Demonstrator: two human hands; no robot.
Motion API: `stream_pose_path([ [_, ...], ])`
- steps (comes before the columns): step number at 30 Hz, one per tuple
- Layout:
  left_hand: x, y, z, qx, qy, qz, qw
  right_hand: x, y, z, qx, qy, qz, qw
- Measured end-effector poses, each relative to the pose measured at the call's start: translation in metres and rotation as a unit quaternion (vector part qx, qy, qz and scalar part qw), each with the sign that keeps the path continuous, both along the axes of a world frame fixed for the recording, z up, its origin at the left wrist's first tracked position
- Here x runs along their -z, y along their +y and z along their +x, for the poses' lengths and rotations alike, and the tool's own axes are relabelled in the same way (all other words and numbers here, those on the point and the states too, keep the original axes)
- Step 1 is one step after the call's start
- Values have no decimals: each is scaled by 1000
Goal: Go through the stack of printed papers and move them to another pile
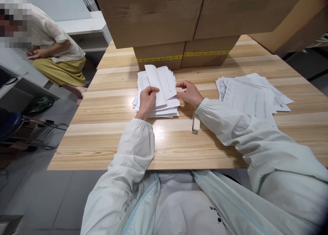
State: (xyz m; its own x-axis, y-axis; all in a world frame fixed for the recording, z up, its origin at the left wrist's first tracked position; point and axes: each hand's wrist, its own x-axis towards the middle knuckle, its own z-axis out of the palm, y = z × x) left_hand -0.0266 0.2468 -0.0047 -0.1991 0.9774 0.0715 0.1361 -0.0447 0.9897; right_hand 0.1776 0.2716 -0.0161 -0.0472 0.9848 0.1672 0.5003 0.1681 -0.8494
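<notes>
At frame centre the left hand (147, 100) pinches the folded paper sheet (160, 82) at its lower edge atop the paper stack (164, 108), the right hand (189, 93), fingers loosely curled, touching its side; light, floppy, probably best gripped by edges

The table (102, 139) is of light wood with pale stripes, and bright light reflects on its surface. Big cardboard boxes (179, 19) stand at its far edge. The floor (38, 194) is grey tiles. A white shelf (84, 26) stands at the left.
</notes>
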Motion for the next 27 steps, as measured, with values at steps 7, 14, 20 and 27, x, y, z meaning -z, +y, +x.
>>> stream_pose_path([
  [7, -2, -2, -1, 17, -15, -12, 1000, -7, -8, -19, -57, -259, 163, 950],
  [14, -8, -6, -1, 25, -81, -22, 996, -3, -14, -27, -132, -298, 197, 925],
  [20, -10, -4, -2, 13, -80, -29, 996, -7, -16, -26, -173, -315, 192, 913],
  [27, -5, -5, -4, 42, -84, -9, 996, -7, -21, -31, -197, -291, 187, 917],
])
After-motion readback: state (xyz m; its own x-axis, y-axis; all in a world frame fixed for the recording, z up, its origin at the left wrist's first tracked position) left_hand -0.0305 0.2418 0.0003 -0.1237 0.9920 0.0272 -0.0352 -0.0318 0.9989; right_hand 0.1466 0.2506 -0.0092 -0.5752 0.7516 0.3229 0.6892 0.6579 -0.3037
